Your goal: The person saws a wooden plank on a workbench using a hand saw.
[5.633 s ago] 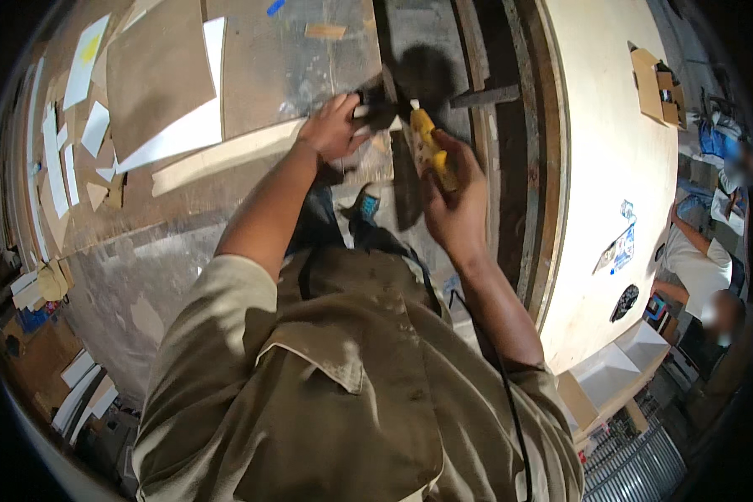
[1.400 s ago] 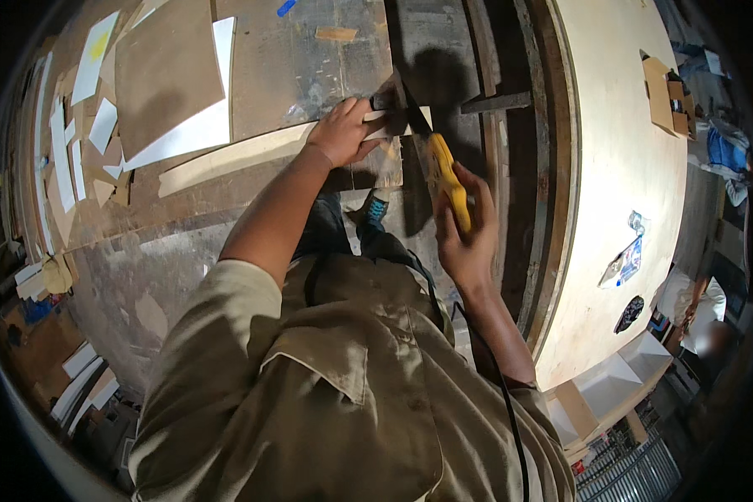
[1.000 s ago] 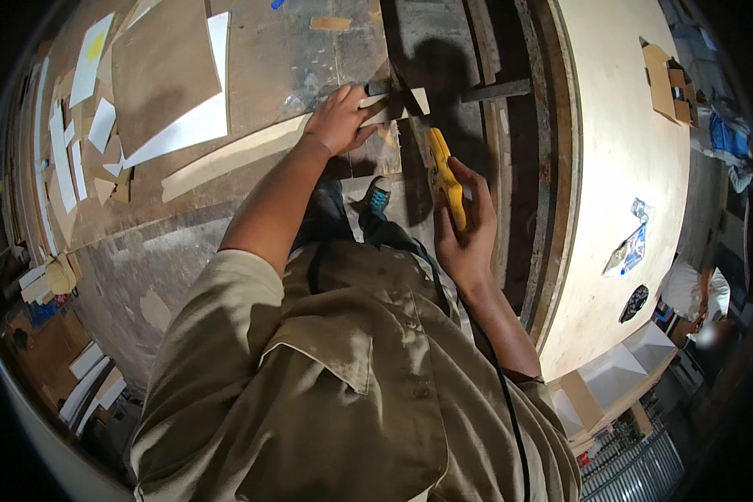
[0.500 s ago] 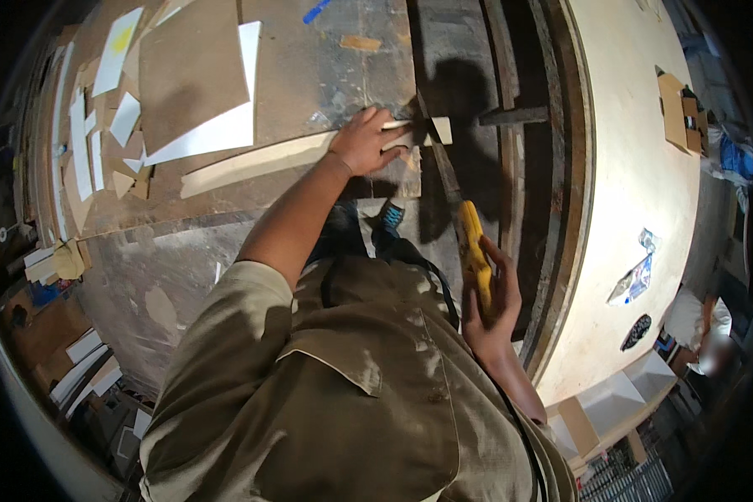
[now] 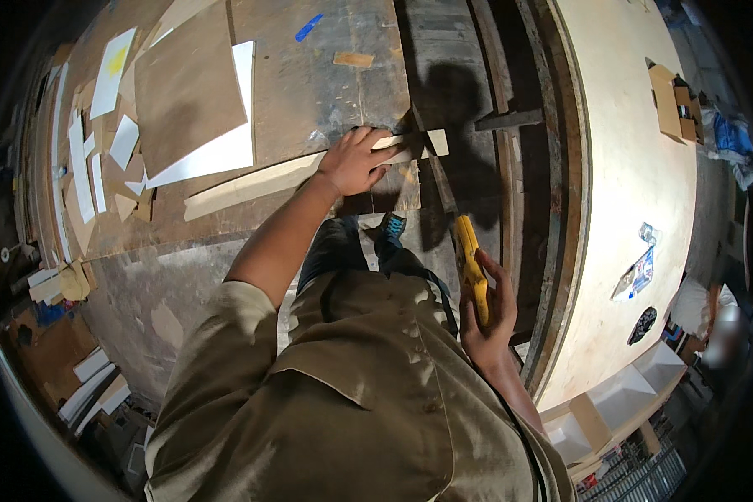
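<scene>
A long pale wooden strip [image 5: 259, 186] lies along the near part of the workbench [image 5: 335, 96], its right end jutting past the bench's side edge. My left hand [image 5: 356, 161] bears down on it close to that end, fingers over the far side and thumb toward the near side. In my right hand [image 5: 495, 311] is a handsaw [image 5: 468, 251], gripped by its yellow handle. Its dark blade slants away from me and crosses the strip just right of my left fingers. Shadow hides part of the blade's far end and the exact contact with the wood.
On the bench lie a brown panel [image 5: 188, 79], a white board [image 5: 217, 142], a blue object [image 5: 308, 28] and several offcuts. Right of it, a dark gap with frame bars [image 5: 510, 120] separates a pale tabletop [image 5: 636, 184] carrying an open carton [image 5: 668, 105] and a plastic packet [image 5: 636, 272].
The view has shifted slightly, so the bench appears lower. My left hand keeps its place on the strip, and the saw blade still lies across it; no clear stroke shows.
</scene>
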Demonstrator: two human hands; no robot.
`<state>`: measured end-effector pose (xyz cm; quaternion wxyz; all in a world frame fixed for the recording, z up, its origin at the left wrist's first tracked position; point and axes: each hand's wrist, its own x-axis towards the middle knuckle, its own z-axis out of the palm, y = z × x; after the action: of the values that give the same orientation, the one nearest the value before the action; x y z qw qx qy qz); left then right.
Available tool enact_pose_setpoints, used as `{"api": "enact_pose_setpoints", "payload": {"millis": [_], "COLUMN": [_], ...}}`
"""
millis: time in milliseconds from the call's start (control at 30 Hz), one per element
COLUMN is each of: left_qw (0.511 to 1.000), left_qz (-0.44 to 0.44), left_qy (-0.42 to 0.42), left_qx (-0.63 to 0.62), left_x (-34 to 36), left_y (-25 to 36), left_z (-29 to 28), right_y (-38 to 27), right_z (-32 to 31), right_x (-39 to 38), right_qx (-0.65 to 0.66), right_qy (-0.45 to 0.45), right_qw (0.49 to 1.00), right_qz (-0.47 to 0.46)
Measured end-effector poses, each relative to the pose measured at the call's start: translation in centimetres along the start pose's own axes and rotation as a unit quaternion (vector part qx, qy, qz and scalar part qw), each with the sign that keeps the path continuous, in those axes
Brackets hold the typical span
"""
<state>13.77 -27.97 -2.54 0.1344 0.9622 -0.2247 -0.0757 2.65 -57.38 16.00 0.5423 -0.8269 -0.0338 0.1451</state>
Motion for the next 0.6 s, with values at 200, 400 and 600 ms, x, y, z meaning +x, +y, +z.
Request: {"api": "enact_pose_setpoints", "payload": {"millis": [200,400,600], "left_qw": [0.998,0.998,0.999], "left_qz": [0.003,-0.012,0.019], "left_qy": [0.046,0.045,0.048], "left_qx": [-0.034,-0.051,0.013], "left_x": [0.3,0.7,0.8], "left_y": [-0.4,0.0,0.0], "left_z": [0.9,0.5,1.2], "right_y": [-0.1,0.8,1.5], "right_z": [-0.2,-1.2,-1.4], "right_x": [-0.6,-0.2,-0.9], "right_qx": [0.042,0.049,0.018], "right_qy": [0.01,-0.056,-0.083], "right_qw": [0.997,0.997,0.994], "right_qz": [0.062,0.016,0.067]}}
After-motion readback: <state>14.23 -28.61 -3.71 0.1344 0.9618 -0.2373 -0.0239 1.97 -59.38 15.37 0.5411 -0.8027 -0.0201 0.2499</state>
